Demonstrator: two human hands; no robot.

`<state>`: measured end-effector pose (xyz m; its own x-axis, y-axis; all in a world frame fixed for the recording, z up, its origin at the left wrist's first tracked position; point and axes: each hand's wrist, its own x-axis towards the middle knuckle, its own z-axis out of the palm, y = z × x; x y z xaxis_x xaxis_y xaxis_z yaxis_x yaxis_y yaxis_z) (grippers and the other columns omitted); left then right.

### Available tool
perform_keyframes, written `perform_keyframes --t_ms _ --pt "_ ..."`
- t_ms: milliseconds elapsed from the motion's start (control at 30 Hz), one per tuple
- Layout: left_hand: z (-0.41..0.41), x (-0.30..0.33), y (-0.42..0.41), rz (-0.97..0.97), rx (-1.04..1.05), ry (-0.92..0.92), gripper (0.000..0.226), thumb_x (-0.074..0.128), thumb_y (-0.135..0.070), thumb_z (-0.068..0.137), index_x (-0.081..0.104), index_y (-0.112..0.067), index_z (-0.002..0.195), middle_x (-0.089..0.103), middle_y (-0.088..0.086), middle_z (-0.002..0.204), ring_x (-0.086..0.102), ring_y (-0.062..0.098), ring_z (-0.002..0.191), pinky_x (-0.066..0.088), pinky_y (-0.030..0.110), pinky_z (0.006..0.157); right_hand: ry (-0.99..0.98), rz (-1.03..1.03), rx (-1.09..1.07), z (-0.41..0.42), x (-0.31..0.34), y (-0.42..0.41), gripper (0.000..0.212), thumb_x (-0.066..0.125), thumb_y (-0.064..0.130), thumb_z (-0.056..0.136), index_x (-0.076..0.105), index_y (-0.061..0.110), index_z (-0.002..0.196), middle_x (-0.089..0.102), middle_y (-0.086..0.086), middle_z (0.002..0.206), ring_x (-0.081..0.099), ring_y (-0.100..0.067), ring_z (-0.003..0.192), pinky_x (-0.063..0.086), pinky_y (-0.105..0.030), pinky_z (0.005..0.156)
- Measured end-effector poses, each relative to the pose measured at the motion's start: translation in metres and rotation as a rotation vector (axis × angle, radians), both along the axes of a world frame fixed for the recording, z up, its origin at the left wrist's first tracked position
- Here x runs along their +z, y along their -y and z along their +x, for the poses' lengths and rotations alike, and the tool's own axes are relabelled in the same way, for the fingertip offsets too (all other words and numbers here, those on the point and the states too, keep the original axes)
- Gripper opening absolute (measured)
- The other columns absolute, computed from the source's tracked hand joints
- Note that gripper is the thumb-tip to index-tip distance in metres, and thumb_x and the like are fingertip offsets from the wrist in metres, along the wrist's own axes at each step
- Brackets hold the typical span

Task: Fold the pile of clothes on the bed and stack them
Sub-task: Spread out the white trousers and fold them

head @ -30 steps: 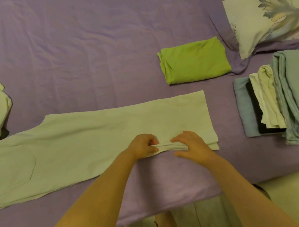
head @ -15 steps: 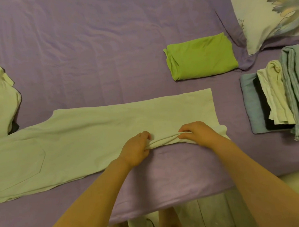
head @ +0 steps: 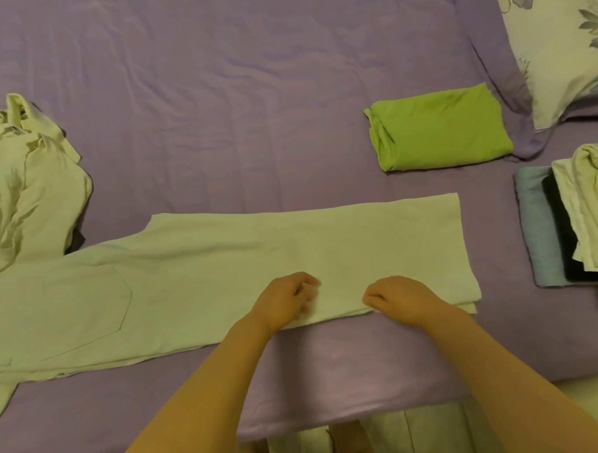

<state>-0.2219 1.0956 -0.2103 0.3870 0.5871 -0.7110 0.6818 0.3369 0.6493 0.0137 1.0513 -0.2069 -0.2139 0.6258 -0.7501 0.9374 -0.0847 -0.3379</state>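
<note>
Nearest the person, the two forearms reach over the bed [head: 216,93] edge onto the trousers [head: 224,281], which lie flat along the near side of the purple sheet, legs laid one on the other so the hems line up at the right; the left hand [head: 283,302] sits on the lower seam with its fingers [head: 305,287] curled in and seemingly pinching a little fold of the pale cloth, though the blur there leaves the exact hold unclear; the right hand [head: 400,297] lies just beside it toward the hem end, fingers [head: 374,296] curled under, and whether they nip the edge or only press it cannot be told; both sit on the near edge, probably to pull the two layers even before the next fold.

Left of the fingers the trousers widen to the seat and a back pocket [head: 85,311]; beyond that, well apart from the hands, an unfolded pile [head: 25,190] of pale clothes waits at the left edge.

Far of the right fingers lies a folded green shirt [head: 440,131], set apart as a finished piece; right of them, near the frame edge, a stack [head: 544,236] of grey, black and cream items stands, likely where the trousers go once folded; a flowered pillow [head: 557,44] fills the far right corner.
</note>
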Motion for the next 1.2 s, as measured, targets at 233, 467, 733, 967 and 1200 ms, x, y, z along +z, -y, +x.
perform_keyframes --t_ms 233,467,733,967,1200 --pt "-0.066 -0.024 0.012 0.513 -0.376 -0.658 0.054 0.051 -0.04 0.093 0.03 -0.04 0.144 0.011 0.01 0.158 0.005 0.035 0.145 0.016 0.053 0.111 0.031 0.17 0.047 -0.081 -0.006 -0.002 0.048 0.049 0.029 0.097 0.038 0.032 0.143 0.032 0.0 0.141 0.033 -0.018 0.125 0.045 -0.03 0.087" --pt "-0.098 -0.032 0.01 0.363 -0.363 -0.603 0.082 0.046 -0.059 0.089 -0.003 -0.036 0.15 -0.021 0.004 0.158 -0.016 0.036 0.144 0.005 0.065 0.112 0.02 0.163 -0.206 -0.128 -0.008 -0.013 0.051 0.048 0.042 0.095 0.035 0.032 0.144 0.023 -0.003 0.153 0.022 -0.023 0.138 0.031 -0.035 0.108" --pt "-0.215 -0.04 0.01 0.471 -0.209 -0.749 0.084 0.029 -0.074 0.084 -0.004 -0.036 0.151 -0.017 0.007 0.159 -0.017 0.035 0.145 -0.007 0.063 0.11 0.159 0.344 0.097 -0.262 -0.03 -0.056 0.079 0.041 0.058 0.093 -0.012 0.038 0.148 -0.022 -0.007 0.157 -0.023 -0.032 0.143 0.002 -0.058 0.114" --pt "-0.328 -0.038 0.007 0.481 -0.13 -0.844 0.088 0.026 -0.081 0.08 -0.015 -0.038 0.145 -0.03 0.004 0.15 -0.02 0.034 0.144 -0.011 0.065 0.108 0.271 0.152 0.121 -0.291 -0.049 -0.094 0.099 0.036 0.081 0.078 -0.028 0.039 0.141 -0.038 -0.007 0.15 -0.029 -0.034 0.14 0.009 -0.071 0.105" --pt "-0.374 -0.021 0.0 0.491 0.279 -0.76 0.089 0.047 -0.066 0.085 0.007 -0.024 0.153 -0.011 0.014 0.159 -0.011 0.033 0.146 -0.002 0.052 0.118 0.069 0.297 0.149 -0.399 -0.028 -0.083 0.093 0.041 0.07 0.085 -0.028 0.04 0.141 -0.049 -0.003 0.14 -0.034 -0.033 0.138 0.005 -0.065 0.11"
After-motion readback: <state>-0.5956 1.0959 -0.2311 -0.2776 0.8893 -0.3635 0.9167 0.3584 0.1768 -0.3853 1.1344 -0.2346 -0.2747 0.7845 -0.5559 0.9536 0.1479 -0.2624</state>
